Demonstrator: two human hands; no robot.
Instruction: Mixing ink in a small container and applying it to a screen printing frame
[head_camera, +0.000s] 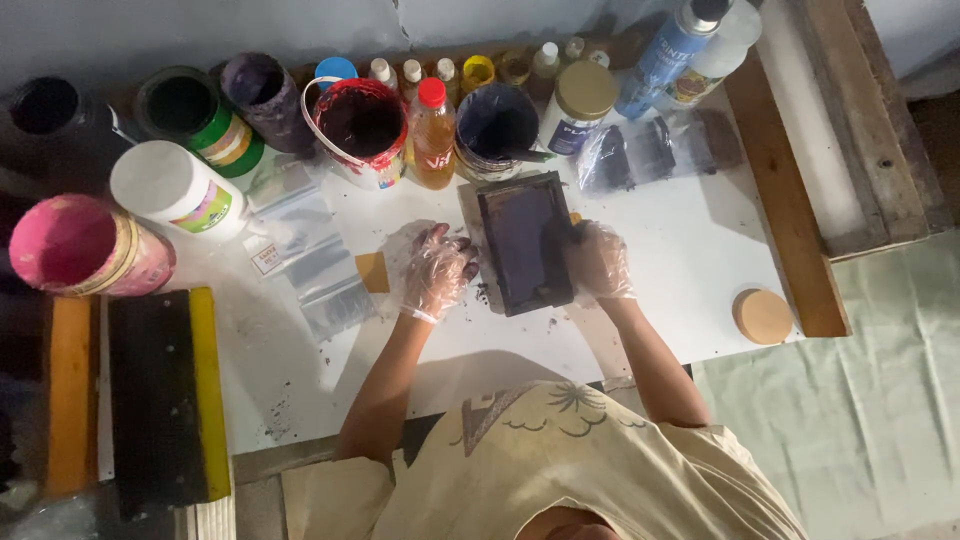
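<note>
A small dark rectangular screen frame (525, 240) with a purple-blue mesh lies on the white table (690, 260). My left hand (435, 272), in a clear plastic glove, presses its fingertips against the frame's left edge. Also gloved, my right hand (598, 262) grips the frame's right edge. Dark ink specks dot the table by the frame's lower left corner.
Open ink pots, among them a red one (360, 125) and a dark blue one (497, 125), stand with several bottles along the back. Clear plastic bags (320, 265) lie left of my hands. A black and yellow squeegee (165, 395) is at far left, a round tan lid (762, 315) at right.
</note>
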